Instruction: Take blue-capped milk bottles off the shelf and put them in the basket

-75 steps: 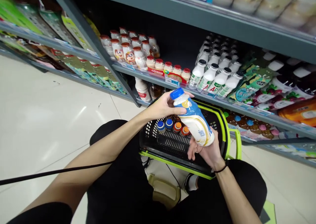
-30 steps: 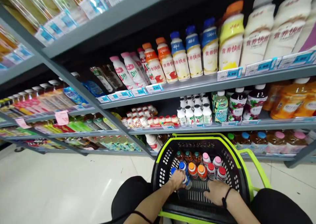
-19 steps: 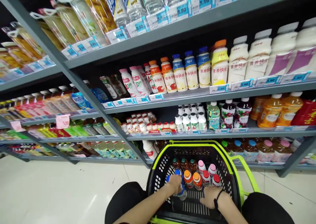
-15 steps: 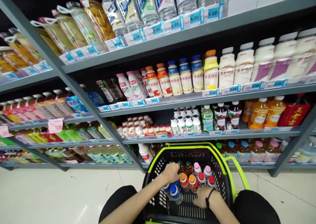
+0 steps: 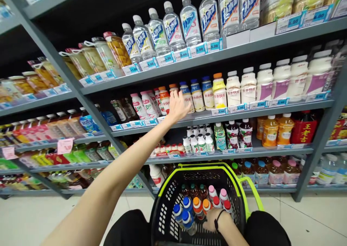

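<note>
My left hand (image 5: 179, 105) is raised to the middle shelf, its fingers apart in front of an orange-capped bottle (image 5: 173, 88) and beside a blue-capped bottle (image 5: 187, 96). Whether it touches either is unclear. Down in the black and green basket (image 5: 162, 202), my right hand (image 5: 215, 220) is by the orange-capped bottles (image 5: 197, 206); its fingertips are partly hidden, and a grip cannot be made out. Several blue-capped bottles (image 5: 187, 219) stand at the basket's left. Pink-capped (image 5: 212, 191), red-capped (image 5: 227, 205) and dark bottles (image 5: 203, 191) stand around the orange ones.
White bottles (image 5: 233, 88) line the middle shelf (image 5: 271, 110) to the right. Clear water bottles (image 5: 189, 20) stand above, small white bottles (image 5: 201, 143) below. The basket's green handle (image 5: 253, 191) sticks out right. My knees (image 5: 130, 226) flank the basket.
My left hand has left the basket and risen to the middle shelf. My right hand remains low in the basket. The view has shifted, showing more of the upper shelf.
</note>
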The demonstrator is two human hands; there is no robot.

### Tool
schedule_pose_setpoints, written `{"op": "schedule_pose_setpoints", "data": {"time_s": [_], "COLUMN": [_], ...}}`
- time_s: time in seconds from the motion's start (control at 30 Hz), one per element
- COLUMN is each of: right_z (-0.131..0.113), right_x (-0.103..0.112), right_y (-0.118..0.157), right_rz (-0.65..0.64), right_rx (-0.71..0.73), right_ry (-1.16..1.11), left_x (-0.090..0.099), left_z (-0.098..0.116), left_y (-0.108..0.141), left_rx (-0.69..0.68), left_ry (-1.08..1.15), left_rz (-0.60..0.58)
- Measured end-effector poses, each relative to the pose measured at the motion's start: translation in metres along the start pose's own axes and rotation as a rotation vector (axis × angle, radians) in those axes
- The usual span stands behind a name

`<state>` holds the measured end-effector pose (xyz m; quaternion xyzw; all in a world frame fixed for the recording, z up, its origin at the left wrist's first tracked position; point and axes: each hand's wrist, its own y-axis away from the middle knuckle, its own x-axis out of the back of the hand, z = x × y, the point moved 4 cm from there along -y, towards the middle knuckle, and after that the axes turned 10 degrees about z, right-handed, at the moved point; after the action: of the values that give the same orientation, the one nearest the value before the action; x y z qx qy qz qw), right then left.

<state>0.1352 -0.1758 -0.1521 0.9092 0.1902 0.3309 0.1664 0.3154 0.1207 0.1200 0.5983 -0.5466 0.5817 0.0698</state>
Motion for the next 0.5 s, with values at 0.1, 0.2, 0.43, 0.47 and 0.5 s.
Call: {"op": "schedule_pose_setpoints", "data": {"time_s": [0.1, 0.2, 0.43, 0.47, 0.5], "right_z": [-0.004, -0.008, -0.008, -0.009, -0.01], "right_x": [0.003, 0.007, 0.01, 0.01, 0.01], "right_y": [0.003, 0.003, -0.003, -0.004, -0.006], "right_rz": [-0.071, -0.102, -0.068, -0.045, -0.021], "right_rx": [-0.029, -0.05, -0.037, -0.012, 0.015], "right_ry": [0.041, 0.042, 0.021, 0.006, -0.009], "left_x": [-0.017, -0.033, -0.056, -0.057, -0.058], "left_z": [-0.009, -0.016, -0.025, -0.027, -0.028], "left_y": [-0.034, -0.053, -0.07, -0.07, -0.07], "left_rx": [-0.032, -0.019, -0.021, -0.039, -0.061], "left_ry": [-0.045, -0.049, -0.103, -0.118, -0.127], "left_rz": [-0.034, -0.097, -0.142, -0.14, -0.136]}}
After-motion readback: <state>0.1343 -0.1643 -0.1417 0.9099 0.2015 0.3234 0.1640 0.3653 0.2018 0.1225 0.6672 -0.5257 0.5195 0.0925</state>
